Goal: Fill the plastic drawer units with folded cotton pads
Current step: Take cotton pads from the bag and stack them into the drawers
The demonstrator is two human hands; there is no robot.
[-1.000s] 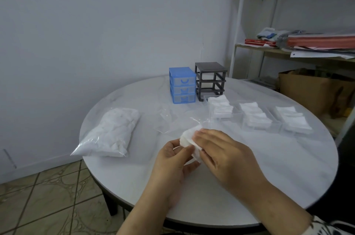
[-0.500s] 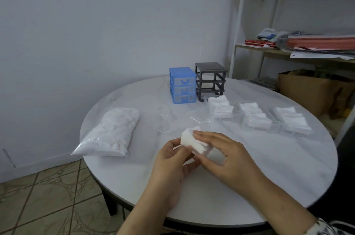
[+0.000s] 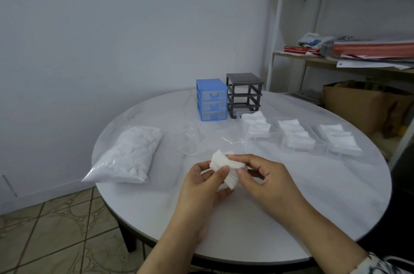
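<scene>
Two hands: both meet over the near middle of the table (image 3: 291,217), holding one small stack of pads (image 3: 224,165) between them, above the tabletop.
Left hand (image 3: 201,184): fingers curl up under the stack; thumb presses on its near face, pinching it.
Right hand (image 3: 264,175): forefinger lies along the stack's top edge and thumb sits on its near side, pinching it; the other fingers are curled in behind.
Pads: white, folded, fanned a little at the lower right end.
Blue unit (image 3: 211,100): stands near the far edge of the table, three drawers all pushed in.
Grey unit (image 3: 244,94): just right of the blue one, almost touching; its frame shows open slots with no drawers in them.
Clear drawers: three lie on the right half of the table, in a row running from the grey unit toward the right edge, each filled with white pads: first drawer (image 3: 256,126) just in front of the grey unit, second drawer (image 3: 295,136), third drawer (image 3: 338,138) nearest the right edge.
Full bag (image 3: 130,155): clear plastic, stuffed with white pads, lies at the left edge.
Empty bag (image 3: 190,139): flat clear plastic, on the middle of the table between the full bag and the drawers.
Shelf (image 3: 336,58): beyond the table at right, carrying papers and red books.
Box (image 3: 363,105): brown cardboard, under the shelf.
</scene>
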